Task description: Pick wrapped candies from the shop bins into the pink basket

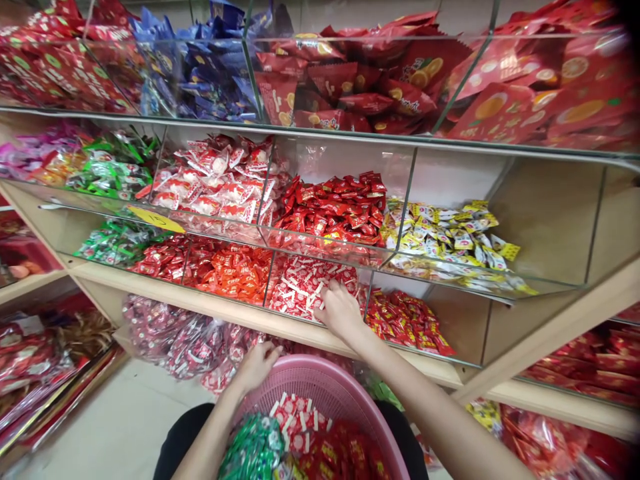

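My right hand [341,310] reaches into a lower shelf compartment of red-and-white wrapped candies [295,287]. Its fingers are curled down among the wrappers at the front panel; whatever lies between them is hidden. Below, my left hand [257,365] is at the upper left rim of a round pink plastic basket [313,367], fingers bent over the edge. The basket sits between my knees. Inside it are green-wrapped candies [255,443], red-and-white candies [300,417], red-wrapped candies [345,453] and a few yellow ones [289,469].
Clear panels divide the shelves. Beside my right hand lie red-and-yellow packets [407,320]; orange-red candies [240,270] are to the left. Above are red candies [335,210] and yellow-and-white ones [450,233]. A wooden ledge [210,303] fronts the lower compartments, with bagged candies [190,340] beneath.
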`<state>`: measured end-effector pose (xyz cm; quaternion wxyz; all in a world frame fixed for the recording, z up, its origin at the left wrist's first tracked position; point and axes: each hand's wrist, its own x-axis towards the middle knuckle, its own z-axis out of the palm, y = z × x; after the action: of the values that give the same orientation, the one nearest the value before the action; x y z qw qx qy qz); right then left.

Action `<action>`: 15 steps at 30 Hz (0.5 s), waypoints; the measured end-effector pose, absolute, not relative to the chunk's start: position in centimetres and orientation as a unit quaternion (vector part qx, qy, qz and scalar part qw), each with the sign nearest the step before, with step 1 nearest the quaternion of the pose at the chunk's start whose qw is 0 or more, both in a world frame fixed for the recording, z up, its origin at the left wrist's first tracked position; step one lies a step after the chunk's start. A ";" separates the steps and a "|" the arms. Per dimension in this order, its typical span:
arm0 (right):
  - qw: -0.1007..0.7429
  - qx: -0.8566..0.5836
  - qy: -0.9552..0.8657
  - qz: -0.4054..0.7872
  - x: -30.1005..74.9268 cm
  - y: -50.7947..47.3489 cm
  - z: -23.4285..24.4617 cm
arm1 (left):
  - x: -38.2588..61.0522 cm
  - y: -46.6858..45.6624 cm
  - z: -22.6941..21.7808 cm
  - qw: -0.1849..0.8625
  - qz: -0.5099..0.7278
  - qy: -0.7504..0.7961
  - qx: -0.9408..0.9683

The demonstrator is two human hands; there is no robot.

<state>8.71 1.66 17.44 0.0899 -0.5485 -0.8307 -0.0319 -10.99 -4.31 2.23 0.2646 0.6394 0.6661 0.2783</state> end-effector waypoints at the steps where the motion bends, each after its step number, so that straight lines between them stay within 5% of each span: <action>1: 0.089 -0.547 -0.832 -0.031 8.9 1.5 17.6 | -10.9 -4.3 2.3 0.264 0.280 0.665 0.640; 7: 0.155 -0.524 -0.837 0.018 10.2 -1.4 19.0 | -10.9 -4.3 2.4 0.269 0.286 0.659 0.642; 11: 0.246 -0.423 -0.855 0.173 10.9 -5.4 18.0 | -11.0 -4.2 2.1 0.272 0.289 0.656 0.642; 15: 0.178 -0.410 -0.851 0.274 11.0 -7.7 12.7 | -10.8 -4.3 2.1 0.271 0.293 0.654 0.642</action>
<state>11.04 -7.71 12.66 0.1782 -0.4104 -0.8514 0.2738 -10.81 -4.25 2.08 0.2713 0.6421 0.6542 0.2934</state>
